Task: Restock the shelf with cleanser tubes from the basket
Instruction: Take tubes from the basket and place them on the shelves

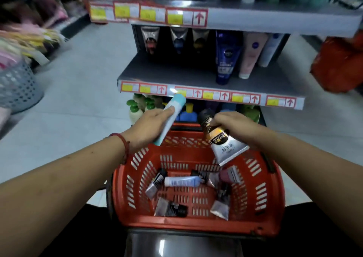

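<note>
1. Closest to the person stands a red plastic basket with slotted walls (196, 226), low between the two bare forearms.
2. Loose cleanser tubes lie flat on its floor. A white-and-blue tube (182, 181) lies across the middle, with several silver-and-black tubes (170, 209) scattered around it. A maroon tube (229, 175) lies toward the far right corner.
3. Above the basket's far rim, the left hand (151, 127) has its fingers curled round a pale blue plastic tube with a teal cap (170, 117). The cap end tilts up and away, toward the shelf edge. A red string bracelet (123, 144) circles that wrist.
4. The right hand (233, 127) is near the left but apart from it. It grips a black, gold and silver plastic tube (220, 138) close to its black cap, and the flat crimped end hangs down over the basket.
5. Beyond the hands, the lowest level holds cream bottles with green caps (135, 109) and a blue bottle with a yellow cap (188, 113).
6. Above them is a grey metal shelf (176, 70), edged with red-and-yellow price labels (196, 93).
7. On it, three silver tubes (151, 40) stand at the back left. A dark blue tube (225, 58), a pink tube (249, 54) and a white tube (269, 48) stand to the right.
8. Far left, blurred, a grey perforated tub (17, 87) sits on the floor.
</note>
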